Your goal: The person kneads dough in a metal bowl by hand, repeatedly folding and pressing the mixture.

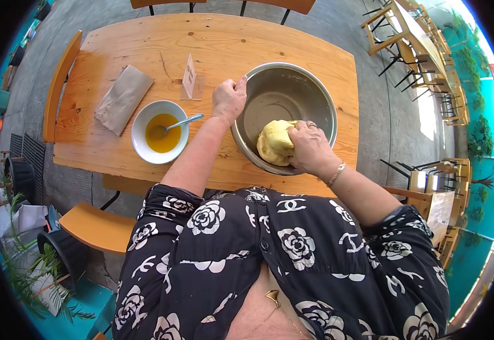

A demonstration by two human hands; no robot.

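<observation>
A large steel bowl (pixel 309 93) stands on the wooden table (pixel 145 51), tilted toward me. A lump of yellow dough (pixel 274 141) lies in its near side. My right hand (pixel 310 146) presses on the dough from the right, fingers curled over it. My left hand (pixel 229 99) grips the bowl's left rim.
A white bowl (pixel 142 141) with yellow liquid and a spoon (pixel 184 122) sits left of the steel bowl. A brown paper bag (pixel 122 97) lies further left, a small card stand (pixel 189 76) behind. Wooden chairs (pixel 96 226) surround the table; more furniture stands at the right.
</observation>
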